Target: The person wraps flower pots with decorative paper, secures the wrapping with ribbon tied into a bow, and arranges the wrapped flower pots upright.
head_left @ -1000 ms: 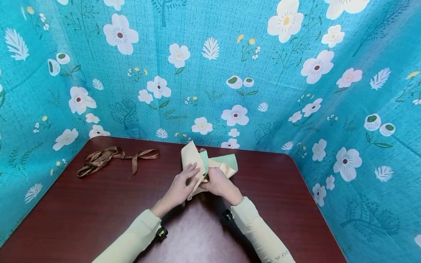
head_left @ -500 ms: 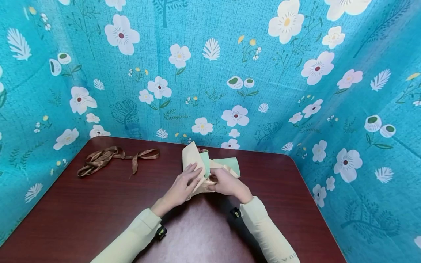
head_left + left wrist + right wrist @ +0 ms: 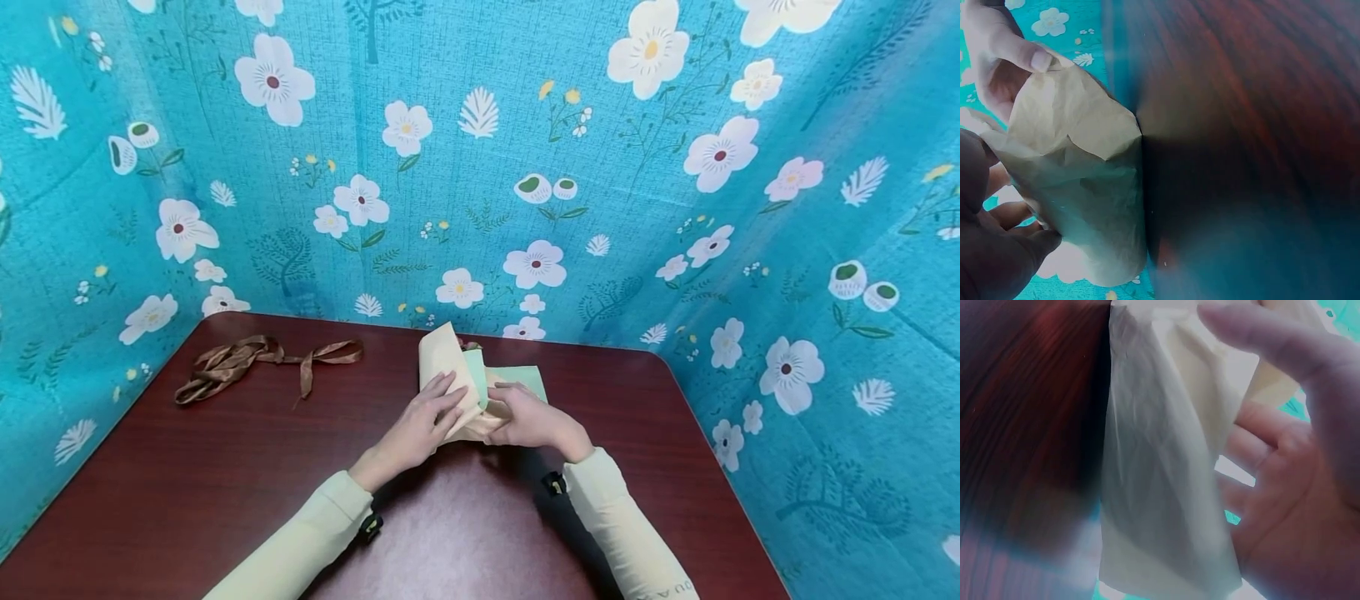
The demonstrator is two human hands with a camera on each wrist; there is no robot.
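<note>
A bundle of cream wrapping paper [image 3: 444,358] with a pale green inner side [image 3: 476,379] lies near the table's far edge. A small dark red bit, perhaps a flower, peeks out at its top. My left hand [image 3: 416,423] holds the left flap, fingers spread over it; the left wrist view shows its thumb near the paper's edge. On the other side, my right hand [image 3: 536,421] pinches the lower right paper, thumb in front and fingers behind, as the right wrist view shows. The crumpled lower paper [image 3: 1160,469] hangs below that thumb. Most of the bundle's inside is hidden.
A brown ribbon [image 3: 232,367] lies in loose loops at the table's far left, one bow-like end toward the bundle. The dark red wooden table [image 3: 262,475] meets a blue floral curtain [image 3: 480,192] behind and at both sides.
My right hand has moved to the right, away from the left hand, and now covers more of the right flap. The left hand and left flap have shifted slightly right. The ribbon is unmoved.
</note>
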